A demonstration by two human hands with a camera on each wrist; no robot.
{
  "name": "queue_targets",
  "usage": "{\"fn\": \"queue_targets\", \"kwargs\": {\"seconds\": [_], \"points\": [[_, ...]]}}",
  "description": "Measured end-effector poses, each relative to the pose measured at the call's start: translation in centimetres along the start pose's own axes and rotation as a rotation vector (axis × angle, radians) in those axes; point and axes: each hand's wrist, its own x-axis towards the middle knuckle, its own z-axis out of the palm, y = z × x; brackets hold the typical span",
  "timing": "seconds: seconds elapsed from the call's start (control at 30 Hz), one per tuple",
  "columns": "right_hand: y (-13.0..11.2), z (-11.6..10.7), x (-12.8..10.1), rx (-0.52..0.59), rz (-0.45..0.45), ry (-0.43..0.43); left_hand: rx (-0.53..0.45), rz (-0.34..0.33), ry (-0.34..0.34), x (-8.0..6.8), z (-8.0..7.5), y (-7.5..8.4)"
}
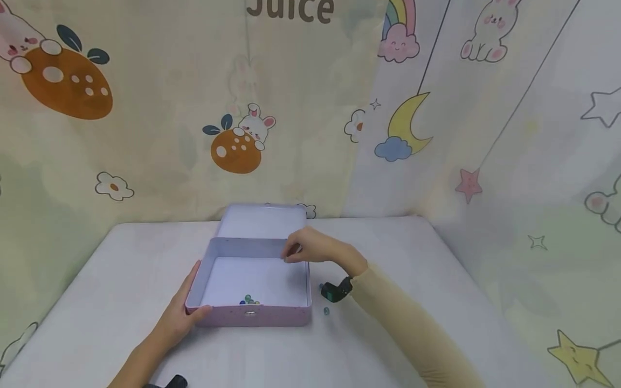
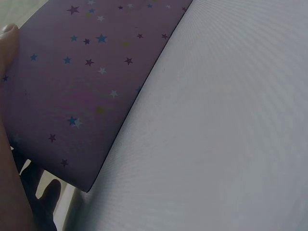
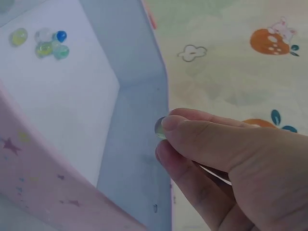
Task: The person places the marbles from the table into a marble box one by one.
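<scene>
I see my right hand (image 1: 312,249) hovering over the back right corner of the open pink tin box (image 1: 248,315), fingers curled together and pinching a small clear glass bead (image 3: 160,128) between the fingertips (image 3: 171,122). In the right wrist view the bead peeks out at the very tips, pressed between thumb and forefinger, just beside the box's inner back wall and above its pale floor. It sits at the front of the grip, not deep in the palm.

My left hand (image 1: 181,315) rests against the box's front left corner, the thumb hooked over the rim and the fingers laid flat along the outer side. The left wrist view shows only that star-printed side wall (image 2: 77,82) close up, with a fingertip (image 2: 7,41) at its edge and the white tabletop (image 2: 226,125) alongside.

Inside the box, a small cluster of glass beads (image 1: 249,299) lies near the front wall, well apart from the pinched one. Another loose bead (image 1: 326,311) lies on the table just right of the box, near my right wrist. The hinged lid (image 1: 262,221) stands open behind, leaning toward the cartoon-printed backdrop (image 1: 145,108).
</scene>
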Motion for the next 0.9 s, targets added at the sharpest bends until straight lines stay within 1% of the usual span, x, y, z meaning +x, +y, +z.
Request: {"fn": "queue_targets", "kwargs": {"seconds": [0.23, 0.43, 0.63, 0.73, 0.9], "points": [[0.3, 0.1, 3.0, -0.040, -0.006, -0.073, 0.002, -0.012, -0.015, 0.6, -0.2, 0.1], [0.9, 0.1, 5.2, -0.041, 0.017, -0.117, -0.005, -0.016, -0.029, 1.8, -0.5, -0.1], [1.5, 0.5, 7.0, -0.078, 0.018, -0.144, -0.015, -0.021, -0.029, 2.7, -1.1, 0.0], [1.8, 1.0, 7.5, -0.090, 0.020, -0.161, -0.027, -0.023, -0.030, 2.7, -1.2, 0.2], [2.3, 2.4, 7.8, -0.106, 0.050, -0.209, -0.039, -0.041, -0.050, 1.9, -0.8, 0.1]]}}
